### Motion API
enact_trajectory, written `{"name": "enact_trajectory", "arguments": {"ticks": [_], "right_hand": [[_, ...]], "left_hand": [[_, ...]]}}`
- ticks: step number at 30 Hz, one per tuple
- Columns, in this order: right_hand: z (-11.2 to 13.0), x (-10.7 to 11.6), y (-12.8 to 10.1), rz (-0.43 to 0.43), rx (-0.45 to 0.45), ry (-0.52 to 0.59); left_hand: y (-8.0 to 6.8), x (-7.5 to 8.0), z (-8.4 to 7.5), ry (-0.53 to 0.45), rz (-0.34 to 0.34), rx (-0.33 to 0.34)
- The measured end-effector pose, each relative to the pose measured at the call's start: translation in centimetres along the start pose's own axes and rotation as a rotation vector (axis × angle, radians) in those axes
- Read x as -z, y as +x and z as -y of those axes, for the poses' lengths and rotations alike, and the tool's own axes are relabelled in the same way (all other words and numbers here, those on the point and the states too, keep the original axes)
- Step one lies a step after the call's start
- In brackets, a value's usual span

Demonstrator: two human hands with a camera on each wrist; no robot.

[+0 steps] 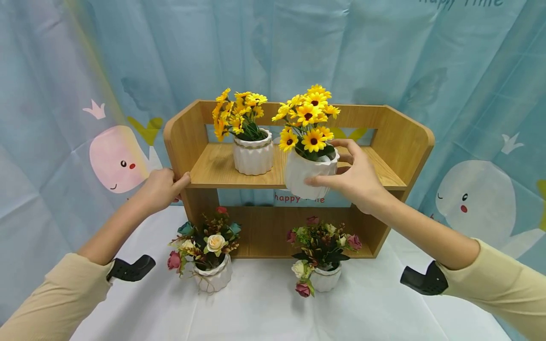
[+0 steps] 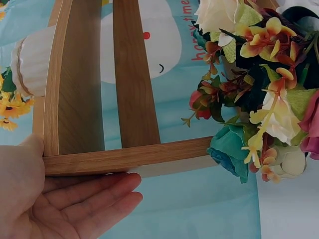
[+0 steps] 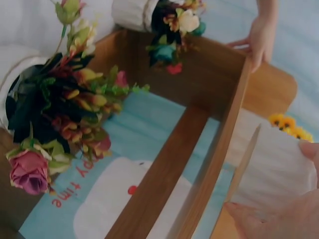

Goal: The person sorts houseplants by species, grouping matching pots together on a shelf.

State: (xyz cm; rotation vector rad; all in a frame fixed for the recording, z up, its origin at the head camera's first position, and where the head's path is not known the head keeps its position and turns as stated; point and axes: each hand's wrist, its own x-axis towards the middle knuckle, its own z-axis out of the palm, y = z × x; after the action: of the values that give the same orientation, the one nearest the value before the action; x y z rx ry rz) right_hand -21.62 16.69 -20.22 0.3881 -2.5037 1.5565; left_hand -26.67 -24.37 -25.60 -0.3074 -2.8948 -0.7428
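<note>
My right hand (image 1: 360, 177) grips a white ribbed flowerpot (image 1: 304, 177) of yellow sunflowers (image 1: 313, 113), fingers and thumb on opposite sides. The pot is slightly tilted, in front of the upper board's edge; whether it touches the board cannot be told. At the wooden shelf's (image 1: 298, 184) left side panel, my left hand (image 1: 159, 189) holds the front edge. In the left wrist view, its thumb lies at the board's corner and its fingers (image 2: 99, 199) along the panel's outer face. Another white pot (image 1: 253, 156) with yellow flowers stands on the upper board, left of the held one.
Two white pots of mixed roses stand on the white cloth before the lower board: one at left (image 1: 215, 274), one at right (image 1: 326, 278). Their flowers (image 1: 215, 244) lean toward the shelf's lower opening. A blue patterned curtain (image 1: 273, 52) hangs behind.
</note>
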Motion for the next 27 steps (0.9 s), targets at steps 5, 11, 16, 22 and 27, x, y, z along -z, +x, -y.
{"name": "enact_trajectory", "arguments": {"ticks": [5,11,16,22,27], "right_hand": [[-0.3,0.7,1.1,-0.031,0.000,-0.023],[-0.8,1.6,2.5,-0.090,-0.014,-0.077],[-1.1,2.6,3.5,-0.103,-0.025,-0.128],[-1.8,3.6,4.7,-0.108,-0.047,-0.169],[-2.7,4.2,5.5,-0.118,-0.057,-0.203]], "left_hand": [[0.0,0.0,-0.1,0.003,0.006,0.004],[0.0,0.0,0.0,-0.004,0.004,0.007],[0.0,0.0,-0.1,0.001,0.000,-0.002],[-0.1,0.1,-0.1,0.004,0.000,-0.007],[-0.1,0.0,-0.2,-0.001,0.005,-0.002]]}}
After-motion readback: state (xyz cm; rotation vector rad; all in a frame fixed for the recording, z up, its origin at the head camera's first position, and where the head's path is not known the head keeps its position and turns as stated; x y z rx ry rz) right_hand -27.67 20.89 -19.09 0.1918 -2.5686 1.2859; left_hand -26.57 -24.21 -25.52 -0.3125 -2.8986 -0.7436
